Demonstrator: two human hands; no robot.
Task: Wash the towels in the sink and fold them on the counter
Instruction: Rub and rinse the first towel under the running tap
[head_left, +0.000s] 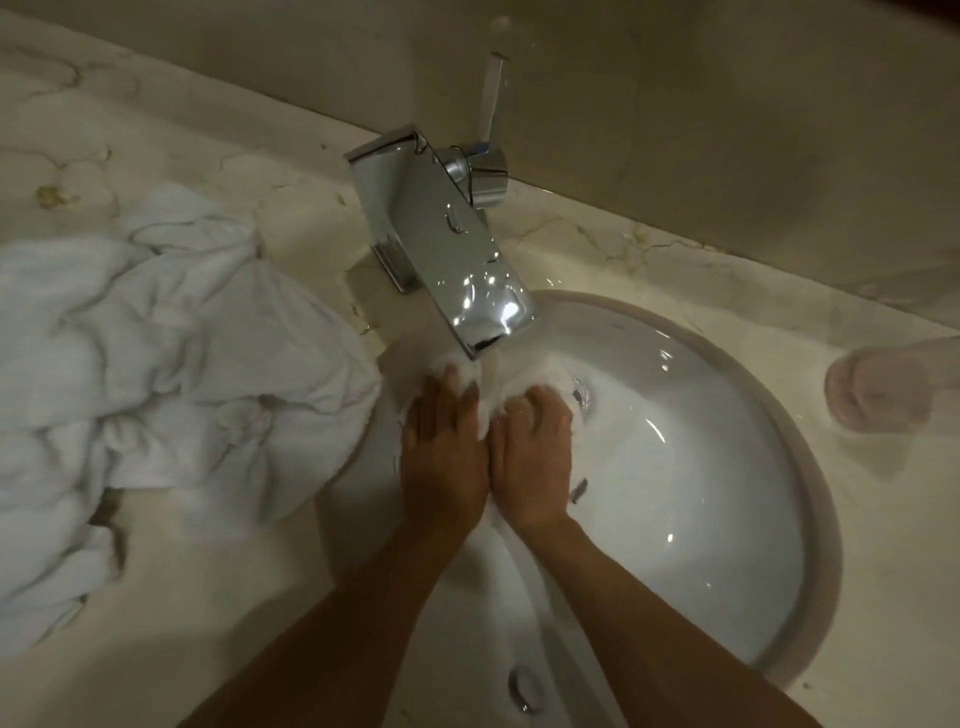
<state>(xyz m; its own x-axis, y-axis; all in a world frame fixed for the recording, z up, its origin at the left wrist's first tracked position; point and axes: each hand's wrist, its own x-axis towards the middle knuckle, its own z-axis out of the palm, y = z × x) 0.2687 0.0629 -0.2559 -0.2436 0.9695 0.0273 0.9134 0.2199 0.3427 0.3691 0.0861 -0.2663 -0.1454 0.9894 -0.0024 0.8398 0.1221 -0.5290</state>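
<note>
A small white towel (485, 410) is bunched under the running stream of the chrome faucet (447, 244), inside the round white sink (701, 467). My left hand (444, 457) and my right hand (535, 457) lie side by side on it, with fingers curled into the wet cloth on either side of the stream. Most of the towel is hidden under my hands. A heap of crumpled white towels (156, 364) lies on the marble counter (182, 597) to the left of the sink, its edge reaching the basin rim.
The faucet lever (491, 104) stands up at the back against the wall. A clear glass (883, 389) lies blurred on the counter at the right of the sink. The overflow hole (522, 688) shows in the near basin wall.
</note>
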